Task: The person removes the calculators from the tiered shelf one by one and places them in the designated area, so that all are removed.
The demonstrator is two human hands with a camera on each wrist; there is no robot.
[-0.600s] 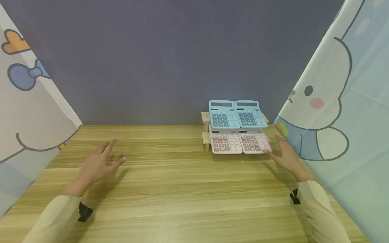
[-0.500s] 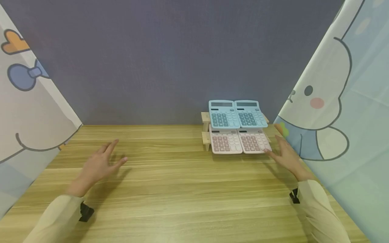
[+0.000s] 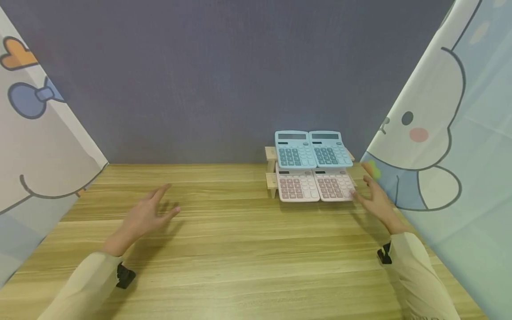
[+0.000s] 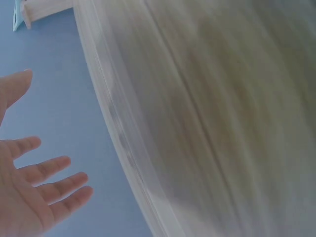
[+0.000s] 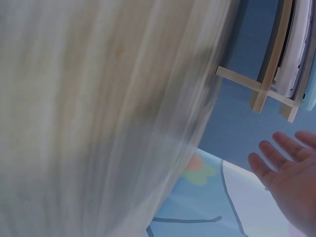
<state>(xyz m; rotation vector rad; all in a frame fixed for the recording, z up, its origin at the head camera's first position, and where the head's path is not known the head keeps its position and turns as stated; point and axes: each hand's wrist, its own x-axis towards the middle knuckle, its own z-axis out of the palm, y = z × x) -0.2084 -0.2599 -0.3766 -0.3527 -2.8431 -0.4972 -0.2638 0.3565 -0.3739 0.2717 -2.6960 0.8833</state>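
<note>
Two light blue calculators, left and right, lie side by side on the upper tier of a small wooden rack. Below them, two pale pink calculators, left and right, lie on the lower tier. My right hand is just right of the right pink calculator, thumb tip by its corner; whether they touch I cannot tell. Its fingers look extended and hold nothing in the right wrist view. Far left of the rack, my left hand hovers over the table, fingers spread, holding nothing.
The wood-grain table meets a dark grey back panel. Cartoon-printed curtains flank it, the left curtain and the right curtain. The rack stands near the back panel, close to the right curtain.
My left hand has moved to the right, toward the middle of the table. My right hand has shifted slightly, its thumb now higher by the pink calculator's edge. The calculators stay on the rack.
</note>
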